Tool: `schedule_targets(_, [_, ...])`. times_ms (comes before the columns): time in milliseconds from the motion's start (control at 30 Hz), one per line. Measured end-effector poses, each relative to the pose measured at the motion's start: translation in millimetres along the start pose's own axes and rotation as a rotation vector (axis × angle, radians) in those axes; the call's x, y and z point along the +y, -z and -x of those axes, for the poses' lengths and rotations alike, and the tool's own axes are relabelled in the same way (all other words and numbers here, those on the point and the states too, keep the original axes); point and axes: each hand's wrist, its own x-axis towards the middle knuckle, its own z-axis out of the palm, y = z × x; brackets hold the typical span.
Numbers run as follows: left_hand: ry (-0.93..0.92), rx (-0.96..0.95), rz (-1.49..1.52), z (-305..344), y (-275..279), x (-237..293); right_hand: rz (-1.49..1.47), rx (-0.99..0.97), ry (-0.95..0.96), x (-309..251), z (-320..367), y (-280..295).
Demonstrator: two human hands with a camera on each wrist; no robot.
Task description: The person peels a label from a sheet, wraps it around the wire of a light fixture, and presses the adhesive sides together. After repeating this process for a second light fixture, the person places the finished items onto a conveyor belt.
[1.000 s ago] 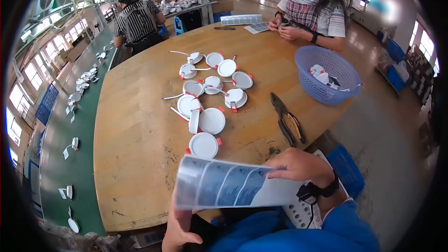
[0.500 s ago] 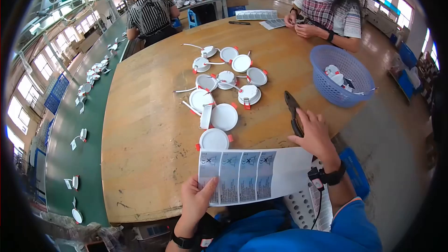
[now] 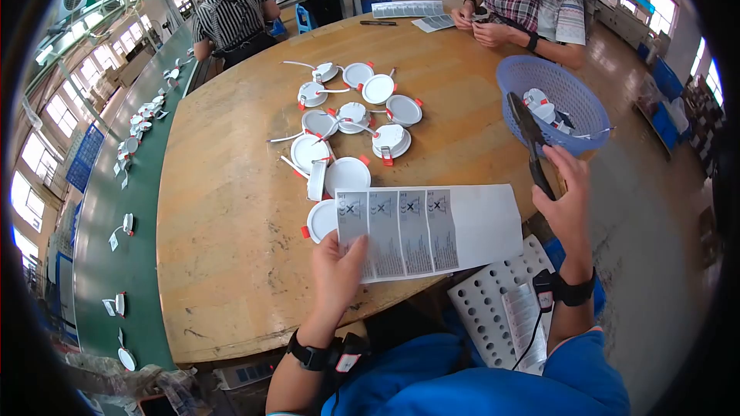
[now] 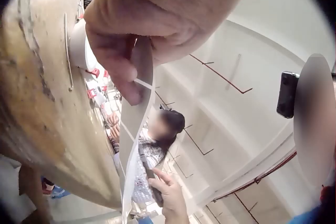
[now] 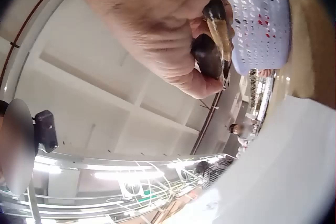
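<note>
My left hand point(image 3: 339, 273) pinches the left end of a label sheet point(image 3: 486, 223), thumb on top; the sheet's left part bears grey printed labels and its right part is blank. In the left wrist view the sheet point(image 4: 137, 113) hangs edge-on from the left hand point(image 4: 152, 19). My right hand point(image 3: 569, 208) grips dark pliers point(image 3: 530, 135), their head pointing up past the basket's near side. Black and tan handles point(image 5: 209, 56) lie within the right hand's fingers in the right wrist view. White round lamps point(image 3: 348, 176) with red clips lie beyond the sheet.
A purple basket point(image 3: 512, 81) holding several lamps stands at the table's right. Across the wooden table point(image 3: 223, 208) a person point(image 3: 532, 8) works beside more label sheets point(image 3: 407, 8). A green conveyor point(image 3: 116, 200) with lamps runs along the left. A perforated white board point(image 3: 482, 304) is below the table edge.
My right hand has taken hold of the pliers and lifted them toward the basket. The sheet, now flat and facing up, has moved forward over the nearest lamp with my left hand.
</note>
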Motion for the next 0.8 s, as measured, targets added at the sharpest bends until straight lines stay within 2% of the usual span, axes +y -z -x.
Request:
schedule_targets(33, [0.015, -0.01, -0.011, -1.7, -3.7, -0.6, 0.011, 0.012, 0.012, -2.4, 0.2, 3.8])
schedule_targets(133, [0.062, -0.014, -0.094, -3.0, -10.6, -0.5, -0.078, -0.13, 0.008, -8.8, 8.0, 4.1])
schedule_targets(233, [0.036, -0.013, -0.137, -8.9, -7.0, -10.4, -0.175, -0.294, -0.056, -11.6, 22.4, -22.6])
schedule_targets(267, [-0.025, -0.033, -0.093, -12.3, -2.1, -23.4, -0.142, -0.313, -0.056, -9.4, 26.5, -34.1])
schedule_targets(367, [0.171, -0.077, 0.02, 4.6, 2.4, 1.2, -0.068, -0.309, -0.03, -2.5, 31.5, -56.3])
schedule_targets(533, [0.161, -0.156, 0.068, 23.1, 22.8, -2.2, -0.022, -0.367, 0.001, 9.2, 32.1, -65.1])
schedule_targets(600, [0.225, -0.174, 0.085, 27.9, 29.3, -6.2, 0.046, -0.316, 0.104, 23.4, 30.8, -66.5])
schedule_targets(633, [0.249, -0.17, 0.076, 28.3, 28.9, -0.7, 0.061, -0.326, 0.156, 21.5, 36.2, -68.9])
schedule_targets(667, [0.215, -0.197, 0.002, 26.3, 33.2, -2.7, 0.154, -0.331, 0.122, 6.9, 36.3, -63.0])
schedule_targets(700, [0.175, -0.226, 0.077, 25.4, 34.1, -0.4, 0.24, -0.332, 0.105, -9.9, 29.7, -56.4])
schedule_targets(800, [0.189, -0.255, 0.129, 15.9, 40.3, -9.9, -0.151, -0.249, 0.07, -16.4, 35.1, -65.5])
